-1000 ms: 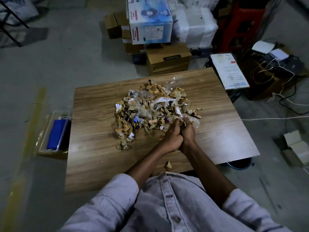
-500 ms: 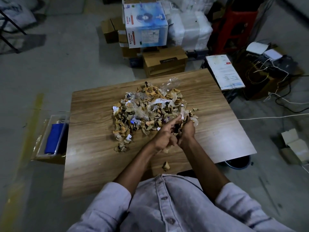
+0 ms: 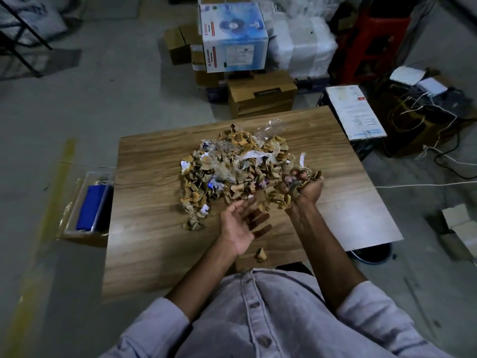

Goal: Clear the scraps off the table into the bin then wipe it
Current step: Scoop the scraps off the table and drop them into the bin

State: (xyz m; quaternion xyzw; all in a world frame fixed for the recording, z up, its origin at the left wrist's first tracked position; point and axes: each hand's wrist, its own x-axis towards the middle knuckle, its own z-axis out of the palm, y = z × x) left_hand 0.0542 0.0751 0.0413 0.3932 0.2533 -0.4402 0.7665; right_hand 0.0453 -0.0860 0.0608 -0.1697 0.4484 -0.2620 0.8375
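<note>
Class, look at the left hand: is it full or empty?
Empty. The left hand is palm up and open, with nothing in it; the right hand grips scraps.

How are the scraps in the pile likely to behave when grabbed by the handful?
Probably light and loose: the scraps are small torn cardboard bits, so some likely spill; pieces poke out of the right hand, and one stray scrap lies near the table edge. The clear plastic film looks floppy and may cling or drag neighbours along.
</note>
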